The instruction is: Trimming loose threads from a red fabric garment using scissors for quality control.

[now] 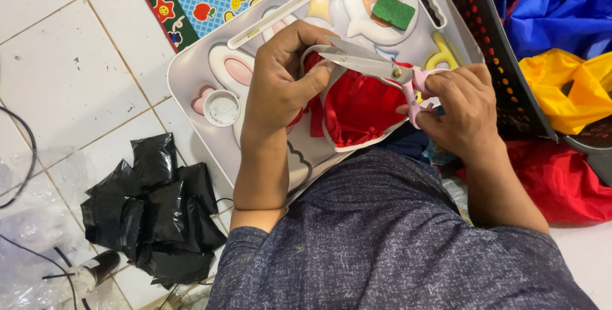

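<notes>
My left hand grips a piece of red fabric with a white edge, held over a small grey lap table. My right hand holds pink-handled scissors by the handles. The metal blades point left and lie across the top of the red fabric, close to the left fingers. The fabric's left part is hidden under my left hand.
A green sponge, a small white cup and a ruler lie on the table. A dark perforated basket at right holds blue, yellow and red fabric. Black plastic packets sit on the tiled floor at left.
</notes>
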